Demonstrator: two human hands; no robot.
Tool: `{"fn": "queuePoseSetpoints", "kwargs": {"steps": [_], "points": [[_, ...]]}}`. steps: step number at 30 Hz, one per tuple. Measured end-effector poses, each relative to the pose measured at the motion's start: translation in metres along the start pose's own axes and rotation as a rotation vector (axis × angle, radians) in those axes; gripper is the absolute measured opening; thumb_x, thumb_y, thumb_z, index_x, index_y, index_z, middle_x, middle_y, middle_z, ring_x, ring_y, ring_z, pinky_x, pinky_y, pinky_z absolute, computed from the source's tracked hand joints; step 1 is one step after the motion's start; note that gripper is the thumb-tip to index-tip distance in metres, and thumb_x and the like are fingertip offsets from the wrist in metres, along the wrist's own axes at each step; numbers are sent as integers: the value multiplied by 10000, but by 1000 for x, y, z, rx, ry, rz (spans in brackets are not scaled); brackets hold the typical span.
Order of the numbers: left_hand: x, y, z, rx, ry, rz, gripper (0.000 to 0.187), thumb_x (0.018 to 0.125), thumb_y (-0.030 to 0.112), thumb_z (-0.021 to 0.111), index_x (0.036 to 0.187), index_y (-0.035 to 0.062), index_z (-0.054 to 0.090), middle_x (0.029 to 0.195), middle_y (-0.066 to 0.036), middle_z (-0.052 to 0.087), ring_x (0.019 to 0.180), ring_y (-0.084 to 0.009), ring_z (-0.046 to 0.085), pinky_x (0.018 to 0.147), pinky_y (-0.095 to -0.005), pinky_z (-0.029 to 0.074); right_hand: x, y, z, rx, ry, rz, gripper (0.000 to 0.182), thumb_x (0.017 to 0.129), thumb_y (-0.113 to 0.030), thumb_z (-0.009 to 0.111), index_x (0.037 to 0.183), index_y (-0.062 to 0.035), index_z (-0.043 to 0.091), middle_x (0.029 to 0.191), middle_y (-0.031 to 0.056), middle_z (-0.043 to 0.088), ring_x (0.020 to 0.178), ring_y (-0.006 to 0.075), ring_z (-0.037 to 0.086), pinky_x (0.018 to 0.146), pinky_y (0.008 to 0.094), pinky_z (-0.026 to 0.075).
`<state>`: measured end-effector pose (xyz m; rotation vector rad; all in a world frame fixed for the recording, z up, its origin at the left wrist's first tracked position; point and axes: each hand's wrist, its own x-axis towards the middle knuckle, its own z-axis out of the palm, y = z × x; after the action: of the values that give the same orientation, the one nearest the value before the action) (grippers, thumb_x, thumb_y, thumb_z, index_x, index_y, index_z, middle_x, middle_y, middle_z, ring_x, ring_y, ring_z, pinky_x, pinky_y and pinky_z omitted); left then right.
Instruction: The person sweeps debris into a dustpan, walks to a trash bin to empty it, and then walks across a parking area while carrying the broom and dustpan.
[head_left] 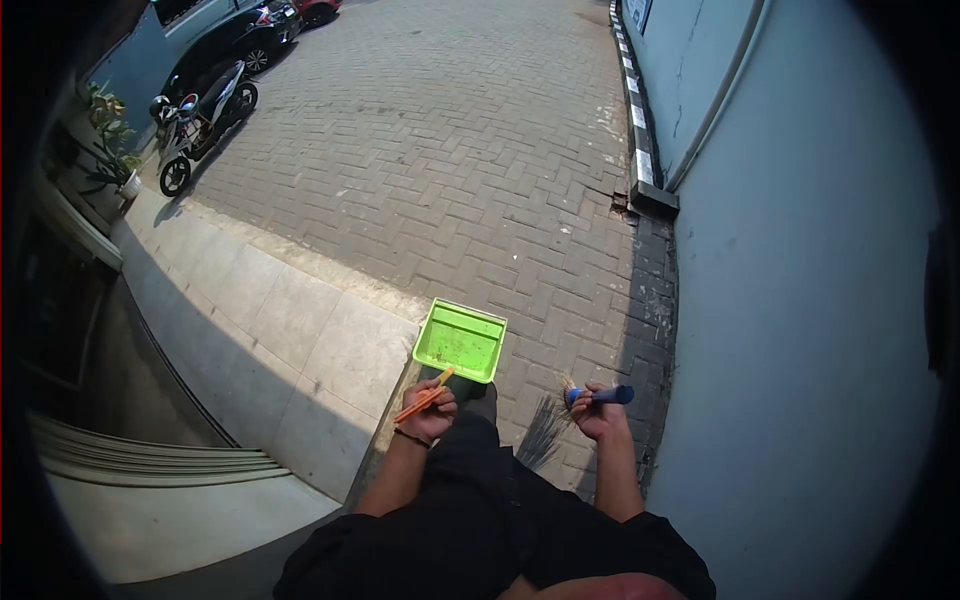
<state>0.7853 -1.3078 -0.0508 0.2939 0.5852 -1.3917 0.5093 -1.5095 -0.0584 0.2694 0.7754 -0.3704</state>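
Note:
My left hand [432, 412] is wrapped round an orange-handled tool [418, 404], whose yellowish end reaches the near rim of a bright green tray [460, 340]. Small dark bits lie on the tray's floor. On the right, my right hand [598, 408] grips a brush [612, 395] by its dark blue handle, with a lighter blue collar and pale bristles pointing left. The brush is held away from the tray, over the paving. A dark band circles my left wrist.
Tiled ledge [300, 310] runs along the left. Brick paving [470, 170] stretches ahead. A blue wall [800, 300] stands close on the right, beside a black-and-white kerb [640, 140]. A motorcycle [205, 125], a potted plant [130, 185] and cars are at the upper left.

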Motion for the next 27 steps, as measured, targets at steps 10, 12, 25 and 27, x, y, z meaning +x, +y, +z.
{"fn": "queuePoseSetpoints", "kwargs": {"steps": [10, 12, 25, 27], "points": [[297, 155, 209, 48, -19, -22, 154, 796, 166, 462, 668, 81, 454, 563, 5, 436, 479, -89, 400, 462, -219, 325, 164, -204, 262, -104, -160, -54, 189, 851, -175, 535, 742, -38, 466, 576, 8, 468, 499, 102, 459, 483, 251, 377], [342, 178, 247, 89, -57, -29, 154, 799, 162, 461, 664, 89, 448, 560, 11, 427, 469, -83, 384, 454, -219, 312, 187, -232, 314, -105, -161, -54, 192, 856, -173, 536, 744, -31, 470, 581, 3, 459, 501, 105, 448, 477, 252, 368], [673, 343, 506, -31, 160, 260, 164, 777, 108, 458, 617, 92, 421, 486, 26, 366, 421, -77, 374, 407, -216, 311, 513, -505, 561, -226, 17, 79, 203, 821, -173, 512, 663, -78, 427, 562, 4, 444, 468, 105, 416, 454, 237, 370], [722, 364, 558, -2, 157, 242, 159, 777, 126, 460, 624, 87, 434, 496, 20, 373, 426, -86, 381, 418, -227, 313, 554, -545, 618, -235, 72, 101, 215, 835, -181, 492, 658, -84, 419, 555, -3, 429, 471, 101, 411, 445, 233, 367]]}}
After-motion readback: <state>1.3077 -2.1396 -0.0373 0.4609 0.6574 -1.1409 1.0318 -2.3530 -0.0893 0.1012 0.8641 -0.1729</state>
